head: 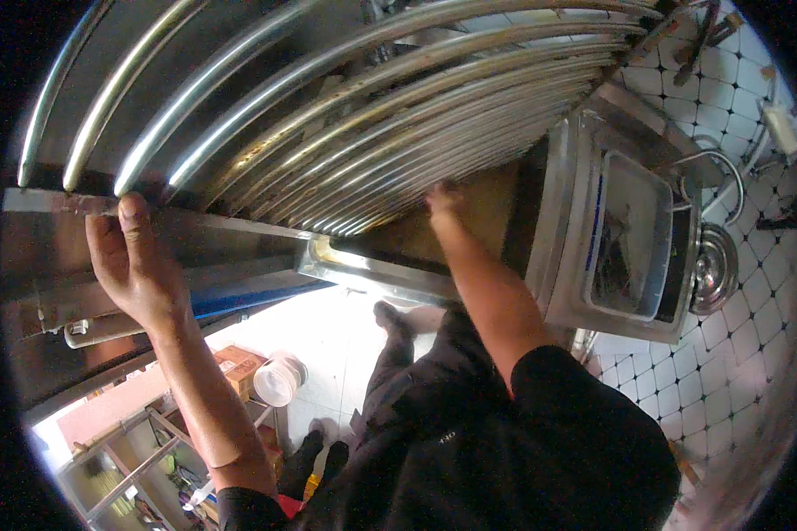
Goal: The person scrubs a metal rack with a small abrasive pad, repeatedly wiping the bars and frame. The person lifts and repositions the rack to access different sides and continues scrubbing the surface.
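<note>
A rack of parallel metal tubes (pixel 272 99) slants across the upper part of the view, some tubes shiny and others stained brown. My left hand (pixel 136 265) holds the front rail (pixel 239 224) of this metal rack, thumb up against a tube end and fingers curled at the rail. Past the lower end of the tubes, my right hand (pixel 446 197) reaches over a brown, shadowed surface (pixel 485 222). It is blurred, its fingers seem bent, and whether it touches a tube or holds anything is unclear.
On the right is a metal sink (pixel 558 279) with a clear plastic tub (pixel 637 245) in it, a curved faucet (pixel 737 179) and a round metal lid (pixel 716 269) beside it. A white bucket (pixel 275 385) and cardboard box (pixel 239 365) stand below left, near dark shoes (pixel 315 451).
</note>
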Demonstrator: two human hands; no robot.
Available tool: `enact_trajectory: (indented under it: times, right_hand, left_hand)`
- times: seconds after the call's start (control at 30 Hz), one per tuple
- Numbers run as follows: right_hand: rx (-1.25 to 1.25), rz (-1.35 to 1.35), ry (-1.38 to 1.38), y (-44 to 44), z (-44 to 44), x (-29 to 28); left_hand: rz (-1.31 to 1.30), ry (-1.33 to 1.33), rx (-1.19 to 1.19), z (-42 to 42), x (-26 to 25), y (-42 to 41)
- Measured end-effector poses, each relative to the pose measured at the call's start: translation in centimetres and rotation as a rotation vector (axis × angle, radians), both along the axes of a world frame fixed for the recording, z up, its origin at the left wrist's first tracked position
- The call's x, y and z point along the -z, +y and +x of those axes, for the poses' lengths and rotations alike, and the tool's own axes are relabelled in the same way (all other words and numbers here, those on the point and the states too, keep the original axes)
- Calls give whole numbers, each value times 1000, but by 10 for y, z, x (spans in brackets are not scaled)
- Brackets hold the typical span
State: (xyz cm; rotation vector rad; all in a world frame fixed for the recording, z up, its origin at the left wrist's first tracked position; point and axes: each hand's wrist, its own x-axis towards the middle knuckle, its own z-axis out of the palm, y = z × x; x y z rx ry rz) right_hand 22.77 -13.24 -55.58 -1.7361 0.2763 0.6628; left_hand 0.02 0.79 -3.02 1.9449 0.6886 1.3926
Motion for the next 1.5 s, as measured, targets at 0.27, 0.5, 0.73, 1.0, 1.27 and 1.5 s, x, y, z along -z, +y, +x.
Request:
enact_trajectory:
  times: [0.27,0.5,0.73,1.0,1.27,1.5]
  right_hand:
    - [-250,68,-235,102,-125,-59]
    - [-261,101,-79,15,-66,-40]
    - [-320,105,-228,95,-131,-55]
    - [-280,45,-67,-50,69,-33]
    - [-192,-378,-578,-101,157,48]
    - [-794,-791,-579,-148,89,148]
  left_hand:
    - [-22,32,-15,-3,-1,-4]
    - [-35,-18,5,-6,0,-3]
    - [-108,3,55,-9,6,6]
    - [-121,12,-13,-14,7,2]
    - [-135,67,-54,-43,8,23]
    - [-200,-17,-47,-57,7,55]
